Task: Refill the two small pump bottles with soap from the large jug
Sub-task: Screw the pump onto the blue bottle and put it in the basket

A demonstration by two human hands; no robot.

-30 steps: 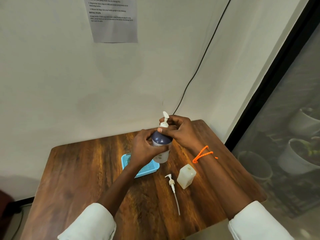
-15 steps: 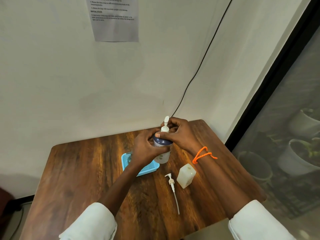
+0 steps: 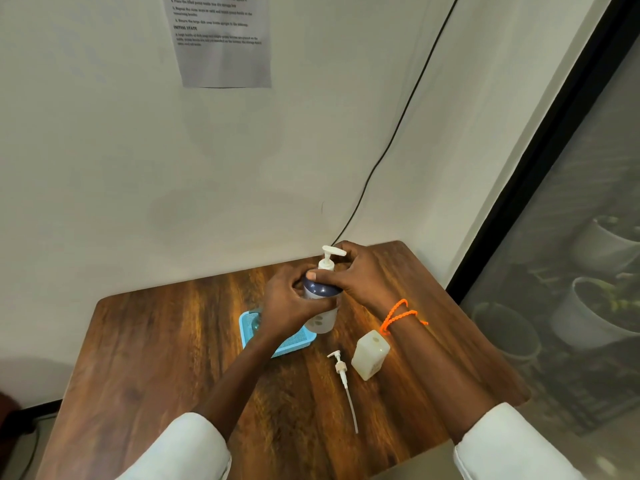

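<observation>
My left hand (image 3: 291, 306) grips the pump bottle (image 3: 321, 303) just beside the blue tray (image 3: 249, 323), my right hand (image 3: 360, 278) pinches its pump collar; cross-threading could leak soap or tip it.

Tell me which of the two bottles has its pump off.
The small pale square bottle standing by the right wrist: its top is bare, and a loose pump lies beside it. The dark-shouldered bottle in both hands has its pump on.
</observation>
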